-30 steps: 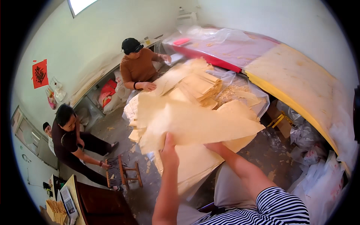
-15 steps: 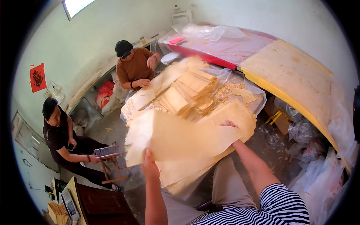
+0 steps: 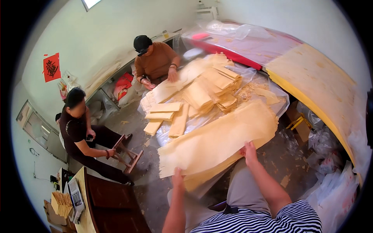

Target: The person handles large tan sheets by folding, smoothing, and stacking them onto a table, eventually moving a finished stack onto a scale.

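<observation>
Now lowered, the pale sheet (image 3: 217,136) is pinched by left fingers (image 3: 177,171) and right fingers (image 3: 247,146); a red poster (image 3: 52,67) bears writing (image 3: 51,68).

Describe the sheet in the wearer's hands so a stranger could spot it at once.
Start at the plastic-covered work surface in mid-room. On its near side, find the pale yellow sheet whose near edge is in the left hand and right hand. It is broad and uppermost, unlike the narrow bundles beyond it.
</observation>
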Demonstrator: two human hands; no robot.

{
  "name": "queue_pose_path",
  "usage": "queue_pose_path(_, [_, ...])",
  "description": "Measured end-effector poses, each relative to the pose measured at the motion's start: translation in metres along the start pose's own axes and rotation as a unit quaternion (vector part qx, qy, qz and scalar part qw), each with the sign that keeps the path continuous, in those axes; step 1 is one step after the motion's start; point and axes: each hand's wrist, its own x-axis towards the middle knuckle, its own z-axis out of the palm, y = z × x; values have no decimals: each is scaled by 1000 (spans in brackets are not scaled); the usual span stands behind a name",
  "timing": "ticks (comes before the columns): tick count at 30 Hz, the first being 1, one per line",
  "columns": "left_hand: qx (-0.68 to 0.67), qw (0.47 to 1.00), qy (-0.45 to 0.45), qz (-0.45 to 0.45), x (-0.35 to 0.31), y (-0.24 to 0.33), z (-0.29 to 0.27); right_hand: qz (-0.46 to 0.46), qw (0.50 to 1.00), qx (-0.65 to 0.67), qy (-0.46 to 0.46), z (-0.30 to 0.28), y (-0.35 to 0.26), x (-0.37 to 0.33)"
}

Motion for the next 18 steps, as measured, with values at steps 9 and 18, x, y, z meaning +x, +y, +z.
queue_pose_path(9, [-15,996,12,-86,-20,-27,10,-475,779,-406,54,38,-52,-13])
queue_pose_path(18, [-47,997,46,-29,-7,-21,5,-498,630,-562,-198,80,31,-61])
